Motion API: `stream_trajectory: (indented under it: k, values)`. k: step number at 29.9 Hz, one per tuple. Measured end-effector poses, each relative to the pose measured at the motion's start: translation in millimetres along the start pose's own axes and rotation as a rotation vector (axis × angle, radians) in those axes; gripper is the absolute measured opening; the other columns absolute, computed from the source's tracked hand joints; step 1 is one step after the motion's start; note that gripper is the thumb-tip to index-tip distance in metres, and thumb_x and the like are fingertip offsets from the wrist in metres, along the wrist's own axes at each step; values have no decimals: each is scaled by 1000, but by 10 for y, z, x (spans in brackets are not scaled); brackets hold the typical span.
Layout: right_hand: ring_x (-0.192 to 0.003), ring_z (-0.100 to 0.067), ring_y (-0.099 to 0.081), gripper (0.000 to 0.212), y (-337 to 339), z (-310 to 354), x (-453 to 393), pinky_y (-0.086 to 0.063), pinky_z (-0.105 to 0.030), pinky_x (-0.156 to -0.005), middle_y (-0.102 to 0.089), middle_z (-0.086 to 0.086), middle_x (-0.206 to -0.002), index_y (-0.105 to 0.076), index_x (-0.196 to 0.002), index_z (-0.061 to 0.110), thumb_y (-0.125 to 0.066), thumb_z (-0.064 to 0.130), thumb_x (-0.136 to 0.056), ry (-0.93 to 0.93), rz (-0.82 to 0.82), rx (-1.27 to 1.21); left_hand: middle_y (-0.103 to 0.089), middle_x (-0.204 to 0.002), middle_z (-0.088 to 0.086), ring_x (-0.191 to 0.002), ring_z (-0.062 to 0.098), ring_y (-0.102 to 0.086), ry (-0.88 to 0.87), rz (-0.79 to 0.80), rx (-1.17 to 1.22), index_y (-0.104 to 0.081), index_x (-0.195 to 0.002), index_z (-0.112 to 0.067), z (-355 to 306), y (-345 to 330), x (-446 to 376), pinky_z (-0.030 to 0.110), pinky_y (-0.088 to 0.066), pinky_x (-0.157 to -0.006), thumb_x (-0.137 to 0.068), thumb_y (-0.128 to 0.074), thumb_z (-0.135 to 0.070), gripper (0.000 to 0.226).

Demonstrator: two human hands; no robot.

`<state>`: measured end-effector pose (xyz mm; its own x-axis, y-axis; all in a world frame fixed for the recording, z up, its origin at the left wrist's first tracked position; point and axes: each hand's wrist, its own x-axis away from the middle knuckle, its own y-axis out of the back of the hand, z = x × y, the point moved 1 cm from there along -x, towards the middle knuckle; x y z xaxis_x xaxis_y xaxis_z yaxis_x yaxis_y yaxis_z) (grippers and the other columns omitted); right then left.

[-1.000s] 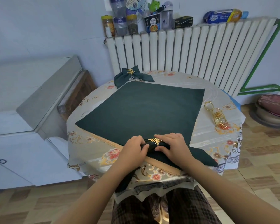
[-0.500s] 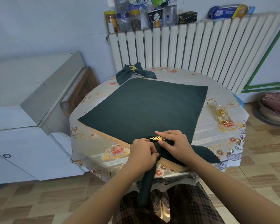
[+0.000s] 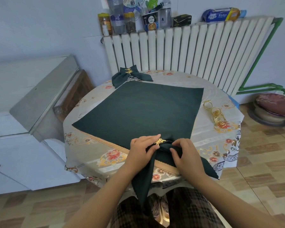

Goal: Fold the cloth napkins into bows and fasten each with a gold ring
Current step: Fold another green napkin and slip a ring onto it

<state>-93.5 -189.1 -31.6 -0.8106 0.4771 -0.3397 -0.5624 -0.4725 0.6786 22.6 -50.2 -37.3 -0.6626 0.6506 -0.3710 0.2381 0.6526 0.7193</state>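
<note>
Working at the near edge of the round tabletop (image 3: 92, 150), both hands hold a dark green napkin (image 3: 164, 150) already gathered through a gold ring (image 3: 159, 141) with a leaf ornament. Left hand (image 3: 142, 149): fingers curled round the gathered cloth just left of the ring, thumb on the fold beneath it, gripping the napkin. Right hand (image 3: 185, 154): fingers bent, pinching the bunched cloth just right of the ring. One tail of this napkin hangs off the table edge between the forearms, toward the lap; the other tail lies out to the right, its corner past the table edge. Beyond the hands, a second dark green napkin (image 3: 138, 111) lies spread flat as a square across the middle of the tabletop, one corner reaching under the work area. A finished bow napkin (image 3: 130, 76) with its own gold ring sits at the far left edge, touching the flat napkin's far corner. A row of spare gold rings (image 3: 216, 115) lies on the right side of the tabletop, apart from the cloth. A floral tablecloth covers the surface. A white radiator (image 3: 187, 51) stands behind, with jars and packets on top.
</note>
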Motion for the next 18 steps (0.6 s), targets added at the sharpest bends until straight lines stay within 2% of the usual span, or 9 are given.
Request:
stream_trajectory:
  k: [3, 6, 9, 13, 16, 18]
  values:
    - [-74, -2, -49, 10, -54, 62, 91, -38, -11, -63, -49, 11, -82, -56, -84, 20, -64, 14, -86, 14, 27, -35, -66, -117, -13, -112, 0, -55, 28, -55, -10, -59, -127, -27, 50, -37, 40, 25, -31, -99, -87, -53, -39, 42]
    - [-67, -5, -49, 11, -120, 120, 189, -42, -17, -57, -51, 7, -76, -58, -78, 15, -68, 10, -82, 97, 25, -12, -65, -118, -12, -111, -3, -51, 41, -53, -40, -58, -128, -26, 37, -19, 52, 12, -19, -94, -87, -51, -37, 43]
    - [-61, -11, -52, 13, -162, 154, 247, -47, -26, -48, -54, 3, -73, -60, -76, 13, -73, 8, -77, 174, 2, 27, -64, -120, -14, -112, 1, -51, 59, -17, -62, -56, -130, -28, 11, 10, 49, 19, -19, -89, -86, -48, -38, 45]
    - [-56, -14, -53, 13, -153, 196, 253, -47, -29, -42, -55, 1, -69, -62, -73, 12, -74, 8, -75, 220, 8, 53, -62, -122, -15, -115, 7, -50, 35, 43, -181, -51, -134, -30, -11, 38, 47, 23, -18, -86, -91, -45, -37, 44]
    - [-57, -13, -54, 10, -102, 237, 216, -46, -27, -48, -56, 2, -68, -65, -73, 12, -68, 16, -82, 214, 81, 96, -57, -129, -17, -119, 7, -47, 33, 77, -244, -45, -138, -34, -40, 68, 55, 23, -17, -87, -93, -38, -41, 46]
    - [-61, -7, -51, 18, -17, 236, 123, -41, -18, -56, -57, 4, -69, -66, -73, 13, -61, 22, -87, 151, 122, 75, -52, -135, -17, -123, 6, -42, 44, 90, -241, -43, -139, -37, -48, 74, 68, 22, -15, -89, -93, -33, -46, 48]
